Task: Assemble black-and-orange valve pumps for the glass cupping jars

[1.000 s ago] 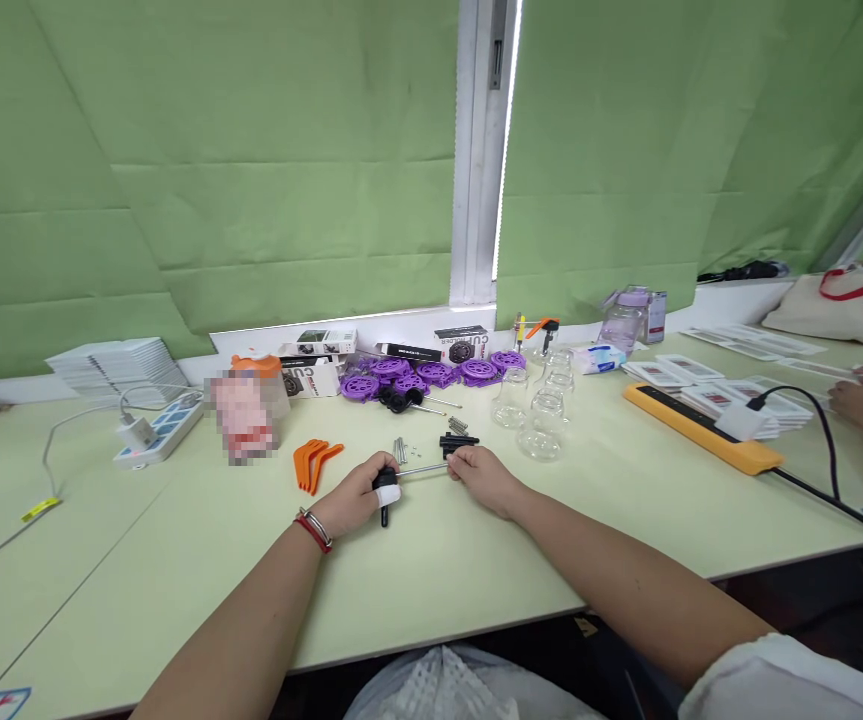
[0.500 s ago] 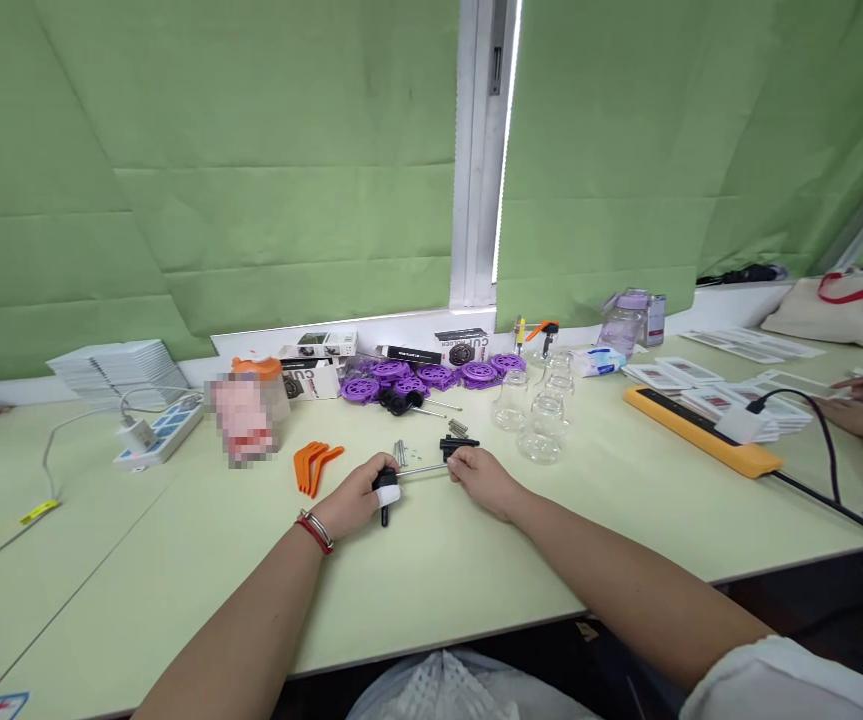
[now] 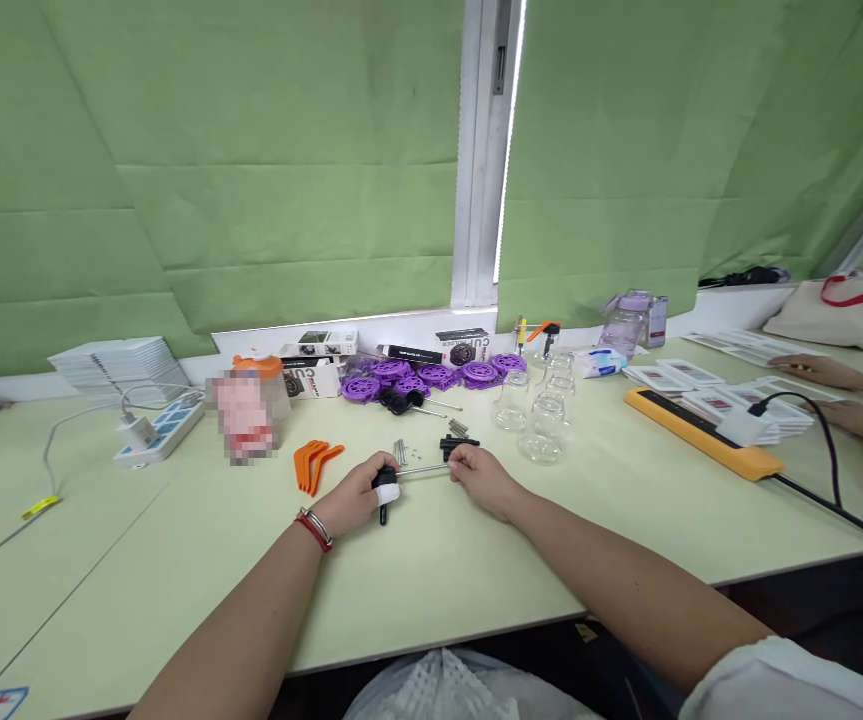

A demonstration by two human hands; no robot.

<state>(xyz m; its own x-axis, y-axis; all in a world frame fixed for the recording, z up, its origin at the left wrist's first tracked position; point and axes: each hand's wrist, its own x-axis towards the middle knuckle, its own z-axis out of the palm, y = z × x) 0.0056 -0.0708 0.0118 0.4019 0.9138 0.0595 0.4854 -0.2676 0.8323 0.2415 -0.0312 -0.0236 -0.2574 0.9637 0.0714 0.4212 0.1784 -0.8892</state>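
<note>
My left hand (image 3: 360, 493), white tape on its thumb, is closed around a black plastic head (image 3: 384, 476) with a part pointing down below it. A thin metal rod (image 3: 423, 469) runs from this head to the right. My right hand (image 3: 480, 476) pinches the rod's far end; its fingertips hide the tip. Just behind that hand lie small black parts (image 3: 459, 445) and a coil spring (image 3: 458, 428). Metal pins (image 3: 400, 452) lie behind my left hand, and orange levers (image 3: 314, 466) to its left.
Purple wheel-like pieces (image 3: 411, 380) and boxes (image 3: 312, 378) line the back. Clear glass vessels (image 3: 540, 440) stand to the right, before a yellow power strip (image 3: 701, 432). A white power strip (image 3: 165, 428) lies left. Another person's hands (image 3: 813, 370) are at far right over printed cards (image 3: 731, 402).
My hands hold the black head and rod almost unmoved. At the far right, one of the other person's hands has reached farther left and back over the papers.
</note>
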